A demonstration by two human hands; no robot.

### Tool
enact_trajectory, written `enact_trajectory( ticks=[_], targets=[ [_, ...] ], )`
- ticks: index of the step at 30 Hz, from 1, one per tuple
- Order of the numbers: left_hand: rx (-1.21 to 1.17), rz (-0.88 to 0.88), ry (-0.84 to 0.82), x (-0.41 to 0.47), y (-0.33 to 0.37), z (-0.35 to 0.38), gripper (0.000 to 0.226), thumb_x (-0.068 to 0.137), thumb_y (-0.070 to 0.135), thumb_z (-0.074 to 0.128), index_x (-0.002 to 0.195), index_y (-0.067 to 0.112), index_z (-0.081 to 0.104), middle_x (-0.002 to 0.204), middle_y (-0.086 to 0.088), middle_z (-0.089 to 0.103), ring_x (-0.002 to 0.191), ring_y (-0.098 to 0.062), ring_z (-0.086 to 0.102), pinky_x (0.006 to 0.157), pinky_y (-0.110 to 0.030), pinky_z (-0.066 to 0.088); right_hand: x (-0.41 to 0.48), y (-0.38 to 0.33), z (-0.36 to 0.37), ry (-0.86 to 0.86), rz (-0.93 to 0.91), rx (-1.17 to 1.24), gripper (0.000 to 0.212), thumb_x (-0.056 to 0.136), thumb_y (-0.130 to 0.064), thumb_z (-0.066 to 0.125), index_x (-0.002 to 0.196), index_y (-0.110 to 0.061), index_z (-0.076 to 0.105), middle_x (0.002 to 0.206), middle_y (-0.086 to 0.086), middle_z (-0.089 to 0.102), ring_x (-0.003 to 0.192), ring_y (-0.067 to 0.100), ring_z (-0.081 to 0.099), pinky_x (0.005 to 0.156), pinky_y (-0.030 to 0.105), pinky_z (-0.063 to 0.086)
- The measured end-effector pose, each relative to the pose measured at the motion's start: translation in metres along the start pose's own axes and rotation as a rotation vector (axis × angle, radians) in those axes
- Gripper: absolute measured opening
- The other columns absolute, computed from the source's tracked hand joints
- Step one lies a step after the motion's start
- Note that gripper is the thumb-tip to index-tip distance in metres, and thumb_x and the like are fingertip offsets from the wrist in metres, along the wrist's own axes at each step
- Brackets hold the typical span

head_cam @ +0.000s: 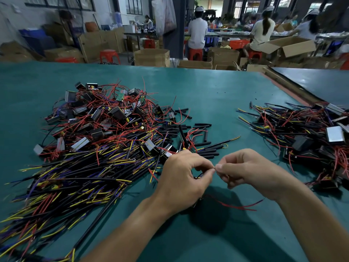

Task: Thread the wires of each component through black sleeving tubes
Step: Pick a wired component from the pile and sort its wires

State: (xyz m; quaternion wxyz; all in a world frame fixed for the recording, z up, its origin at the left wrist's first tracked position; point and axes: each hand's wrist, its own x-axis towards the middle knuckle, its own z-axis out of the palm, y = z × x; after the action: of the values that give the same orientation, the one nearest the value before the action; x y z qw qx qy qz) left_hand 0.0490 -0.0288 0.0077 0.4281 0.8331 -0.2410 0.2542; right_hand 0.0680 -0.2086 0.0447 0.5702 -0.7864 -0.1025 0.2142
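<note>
My left hand (184, 178) and my right hand (247, 170) meet fingertip to fingertip above the green table (217, 87). Both pinch thin wire ends between thumb and forefinger; the piece itself is almost hidden by the fingers. Under my left hand a dark component is mostly covered, and its red wires (236, 206) trail right over the table. Loose black sleeving tubes (200, 137) lie just beyond my hands. A big pile of components with red, yellow and blue wires (105, 129) fills the left side.
A second pile of components with wires (306, 137) lies at the right. Another table (321, 84) adjoins at the far right. Cardboard boxes (152, 57), red stools and seated people are beyond the table's far edge.
</note>
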Motion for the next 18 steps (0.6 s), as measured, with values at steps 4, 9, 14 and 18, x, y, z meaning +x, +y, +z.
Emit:
enact_trajectory(
  ticks=[4, 9, 14, 18],
  targets=[
    [-0.257, -0.241, -0.059, 0.002, -0.001, -0.002, 0.009, 0.079, 0.018, 0.069, 0.070, 0.017, 0.072, 0.062, 0.005, 0.067, 0.055, -0.007, 0.058, 0.055, -0.027, 0.049, -0.003, 0.001, -0.003, -0.003, -0.200, 0.009, 0.016, 0.088, -0.001, 0.064, 0.077, -0.004, 0.074, 0.069, 0.009, 0.069, 0.059, 0.016, 0.054, 0.059, 0.021, 0.049],
    [-0.493, -0.376, -0.195, 0.006, 0.001, -0.009, 0.011, 0.082, 0.012, 0.069, 0.071, 0.012, 0.072, 0.061, -0.003, 0.065, 0.059, -0.010, 0.055, 0.057, -0.026, 0.044, -0.005, 0.002, -0.010, -0.043, -0.306, 0.012, 0.015, 0.075, -0.016, 0.072, 0.078, -0.003, 0.076, 0.070, 0.012, 0.072, 0.059, 0.014, 0.057, 0.059, 0.021, 0.049],
    [-0.560, -0.445, -0.288, 0.006, 0.002, -0.010, 0.012, 0.085, 0.002, 0.070, 0.074, 0.005, 0.073, 0.063, 0.000, 0.067, 0.058, -0.009, 0.056, 0.057, -0.019, 0.044, 0.000, 0.004, -0.001, 0.030, -0.362, 0.010, 0.014, 0.075, -0.017, 0.071, 0.072, -0.003, 0.072, 0.067, 0.012, 0.069, 0.058, 0.010, 0.058, 0.058, 0.020, 0.050],
    [-0.450, -0.435, -0.213, 0.004, 0.004, -0.005, 0.012, 0.082, 0.004, 0.072, 0.071, 0.008, 0.073, 0.062, -0.005, 0.067, 0.055, -0.008, 0.055, 0.055, -0.024, 0.045, 0.007, 0.009, 0.001, 0.131, -0.322, -0.171, 0.022, 0.088, -0.008, 0.067, 0.065, -0.008, 0.066, 0.057, 0.003, 0.060, 0.055, 0.014, 0.055, 0.056, 0.028, 0.046]
  ],
)
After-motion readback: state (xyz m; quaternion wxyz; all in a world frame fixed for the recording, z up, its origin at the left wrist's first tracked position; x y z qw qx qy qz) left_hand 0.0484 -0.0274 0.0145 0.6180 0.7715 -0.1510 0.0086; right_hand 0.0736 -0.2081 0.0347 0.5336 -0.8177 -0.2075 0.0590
